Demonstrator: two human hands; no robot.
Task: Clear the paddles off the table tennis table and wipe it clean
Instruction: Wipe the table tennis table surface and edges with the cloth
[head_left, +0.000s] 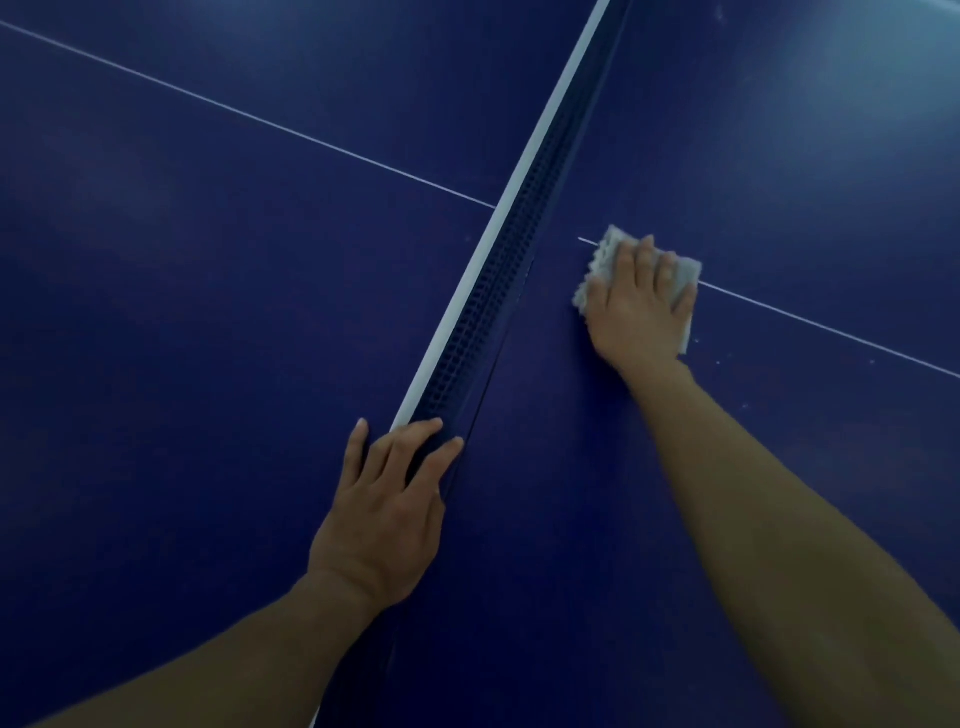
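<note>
A dark blue table tennis table (208, 322) fills the head view. Its blue net (511, 270) with a white top band runs from the top centre down to the lower middle. My left hand (389, 509) rests on top of the net with straight fingers draped over the white band. My right hand (641, 301) presses a pale grey cloth (605, 254) flat on the table just right of the net, on the thin white centre line (831, 327). No paddles are in view.
The white centre line continues on the left half (234, 111). A few small pale specks (745, 406) lie on the surface right of my right forearm. Light glare shows on the table at the top right (857, 67).
</note>
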